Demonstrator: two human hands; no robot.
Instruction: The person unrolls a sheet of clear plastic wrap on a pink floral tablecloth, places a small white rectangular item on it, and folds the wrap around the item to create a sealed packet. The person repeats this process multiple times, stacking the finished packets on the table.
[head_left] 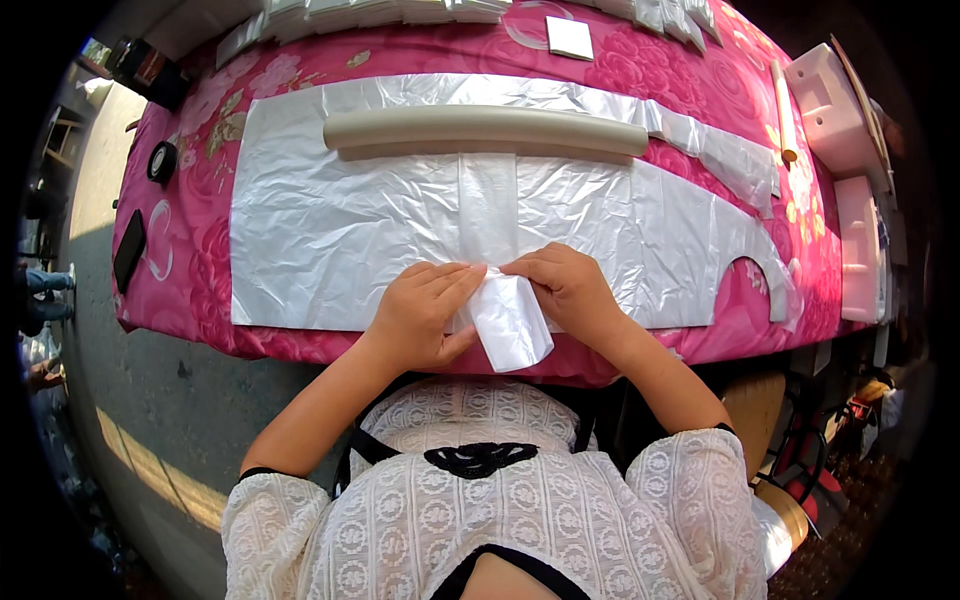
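Note:
A folded bundle of thin white plastic film point(512, 325) hangs over the table's near edge. My left hand point(422, 308) pinches its upper left corner between the fingers, thumb below. The fingertips of my right hand point(568, 288) close on its upper right corner. Beneath and beyond my hands, a large white plastic apron point(330, 240) lies flat and wrinkled, its curved cutout and strap to the right. A narrow folded strip point(487, 205) runs across its middle toward my hands. Across the upper part of the apron rests a long beige tube point(480, 127).
A pink flowered cloth point(205, 290) covers the table. A phone point(129, 250) and a black tape roll point(161, 161) lie at the left. Stacked white folded packets point(390, 12) line the far edge, with one lone packet point(570, 38) nearby. White foam boxes point(838, 110) stand right.

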